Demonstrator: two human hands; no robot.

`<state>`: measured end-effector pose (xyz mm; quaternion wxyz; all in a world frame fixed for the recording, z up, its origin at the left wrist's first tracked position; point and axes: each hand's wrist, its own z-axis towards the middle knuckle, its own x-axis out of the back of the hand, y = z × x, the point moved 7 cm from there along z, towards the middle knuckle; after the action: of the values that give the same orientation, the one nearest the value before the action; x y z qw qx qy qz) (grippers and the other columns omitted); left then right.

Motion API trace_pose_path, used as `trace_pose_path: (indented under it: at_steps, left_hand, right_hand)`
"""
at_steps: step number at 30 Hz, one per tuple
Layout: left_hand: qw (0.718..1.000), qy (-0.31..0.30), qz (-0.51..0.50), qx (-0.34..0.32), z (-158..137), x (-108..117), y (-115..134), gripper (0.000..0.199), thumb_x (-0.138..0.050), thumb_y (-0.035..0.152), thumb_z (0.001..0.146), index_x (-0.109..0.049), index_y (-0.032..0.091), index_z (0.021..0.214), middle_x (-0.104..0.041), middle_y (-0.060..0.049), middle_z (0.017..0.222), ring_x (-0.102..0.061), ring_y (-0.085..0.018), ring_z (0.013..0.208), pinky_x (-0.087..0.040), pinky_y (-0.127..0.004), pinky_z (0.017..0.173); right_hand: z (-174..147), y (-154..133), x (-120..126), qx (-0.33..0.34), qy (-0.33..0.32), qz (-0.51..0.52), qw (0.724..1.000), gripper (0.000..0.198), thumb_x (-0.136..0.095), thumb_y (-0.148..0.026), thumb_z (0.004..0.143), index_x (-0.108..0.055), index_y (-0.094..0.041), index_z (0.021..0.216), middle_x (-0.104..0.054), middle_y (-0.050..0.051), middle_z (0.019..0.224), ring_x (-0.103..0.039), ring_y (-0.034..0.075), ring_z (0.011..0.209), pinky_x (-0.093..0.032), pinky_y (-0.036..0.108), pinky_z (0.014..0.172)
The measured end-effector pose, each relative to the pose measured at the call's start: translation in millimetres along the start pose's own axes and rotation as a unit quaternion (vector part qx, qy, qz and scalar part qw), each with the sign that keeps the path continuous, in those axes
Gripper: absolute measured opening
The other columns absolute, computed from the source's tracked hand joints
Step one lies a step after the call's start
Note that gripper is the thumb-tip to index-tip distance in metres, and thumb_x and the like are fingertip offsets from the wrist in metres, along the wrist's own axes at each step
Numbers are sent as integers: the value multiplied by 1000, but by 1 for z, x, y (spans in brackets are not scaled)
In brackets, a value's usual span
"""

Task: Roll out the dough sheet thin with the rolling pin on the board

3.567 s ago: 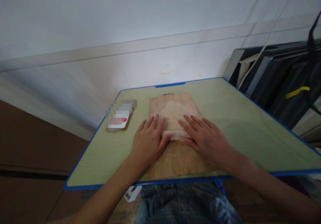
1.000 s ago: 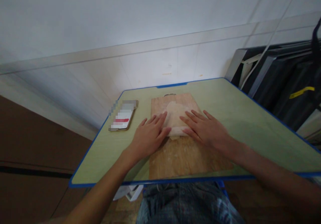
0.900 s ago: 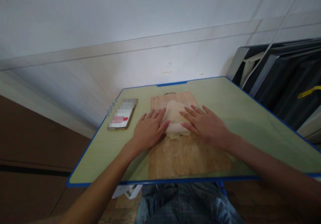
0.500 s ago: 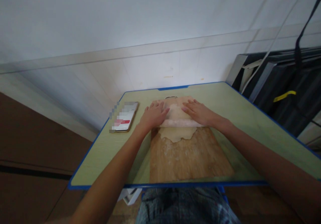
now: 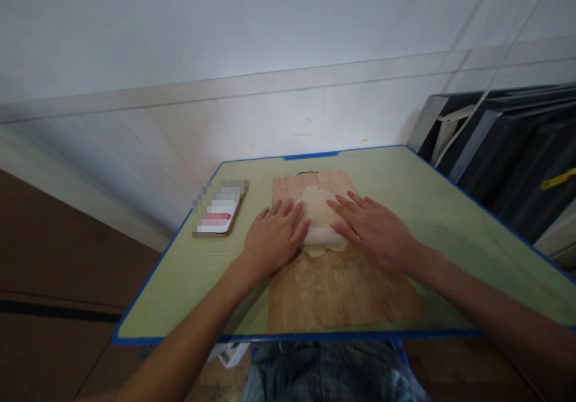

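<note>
A thin sheet of pale dough (image 5: 317, 205) with a ragged edge lies on a wooden board (image 5: 333, 294). Across it rests a white rolling pin (image 5: 321, 237), its middle showing between my hands and its ends hidden beneath them. My left hand (image 5: 275, 237) presses flat over the left part of the pin, fingers stretched forward. Over the right part lies my right hand (image 5: 371, 228), palm down with its fingers extended and slightly spread. Neither hand wraps its fingers round the pin.
The board lies on a green table (image 5: 189, 294) with a blue rim. A phone (image 5: 220, 210) with a partly blurred screen sits to the left. Behind the table stands a white wall (image 5: 270, 120), and dark flat panels (image 5: 508, 156) lean at the right.
Both hands and the rolling pin have come nearer to me across the dough, so less dough shows on the near side of the pin. The camera view has shifted slightly.
</note>
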<state>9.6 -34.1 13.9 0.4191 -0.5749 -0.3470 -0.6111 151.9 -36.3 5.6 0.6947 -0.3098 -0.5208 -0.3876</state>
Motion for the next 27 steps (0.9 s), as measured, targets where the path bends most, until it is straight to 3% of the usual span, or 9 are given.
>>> trace_pose_path:
  at_steps: [4, 10, 13, 17, 21, 24, 27]
  left_hand:
    - [1000, -5, -19, 3, 37, -4, -11, 49, -19, 42, 96, -55, 15, 117, -57, -12, 125, -48, -23, 120, -38, -38, 99]
    - [998, -21, -61, 1, 67, -13, -25, 47, -19, 37, 96, -58, 14, 108, -62, -12, 115, -55, -21, 111, -41, -34, 93]
    - [998, -27, -47, -10, 58, -11, -21, 44, -22, 37, 95, -55, 15, 113, -59, -12, 121, -52, -23, 115, -41, -37, 93]
    - [1000, -21, -15, 0, 22, -5, -5, 46, -19, 42, 95, -51, 19, 120, -52, -12, 130, -47, -28, 120, -38, -49, 95]
    - [1000, 7, -4, -9, -11, 1, 11, 47, -18, 42, 95, -44, 21, 129, -47, -10, 137, -40, -26, 128, -32, -46, 102]
    - [1000, 18, -5, -6, -10, 1, 10, 47, -20, 42, 95, -43, 21, 130, -46, -10, 138, -40, -26, 127, -32, -46, 103]
    - [1000, 16, -11, 2, 13, 0, -1, 46, -22, 43, 94, -50, 19, 122, -53, -11, 130, -46, -26, 122, -35, -45, 100]
  right_hand:
    - [33, 22, -13, -18, -23, 19, 999, 58, -23, -47, 94, -42, -12, 136, -46, 15, 138, -34, 30, 131, -34, 48, 103]
    - [63, 43, -28, -15, -24, 57, 998, 52, -22, -37, 95, -53, -9, 125, -53, 15, 131, -43, 24, 126, -30, 41, 106]
    - [57, 38, -26, -2, -24, 44, 999, 49, -23, -36, 95, -56, -10, 122, -56, 14, 128, -47, 24, 123, -33, 42, 105]
    - [24, 13, -11, 19, 2, -1, 1000, 50, -24, -34, 95, -51, -10, 128, -52, 13, 132, -41, 26, 127, -31, 44, 106]
    - [-6, -8, 2, 13, 16, -15, 1000, 49, -22, -33, 95, -51, -13, 130, -49, 12, 135, -39, 25, 129, -33, 44, 105]
    - [-5, -7, 2, 8, 8, -12, 1000, 49, -24, -34, 95, -51, -14, 130, -49, 11, 135, -39, 26, 128, -33, 44, 105]
    - [15, 6, -3, -1, -2, 3, 1000, 50, -25, -33, 94, -52, -9, 128, -53, 14, 131, -44, 27, 124, -34, 43, 104]
